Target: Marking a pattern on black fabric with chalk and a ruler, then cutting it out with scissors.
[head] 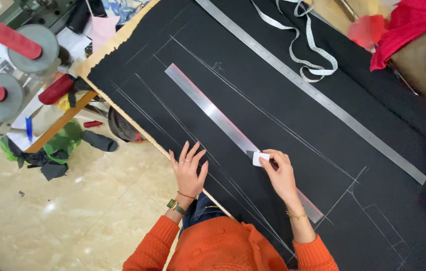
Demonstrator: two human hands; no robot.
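Two hands on black fabric (293,125): right hand (280,173) pinches white chalk (260,158) against near steel ruler (233,133); left hand (189,168) flat, fingers spread, left of chalk.

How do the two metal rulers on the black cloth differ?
The short ruler lies under the right hand, which presses white chalk against its edge; the long ruler lies untouched, farther from the person. The long ruler is longer and narrower; the short ruler is wider. Both are flat, silvery, and lie along the same slant on the black cloth.
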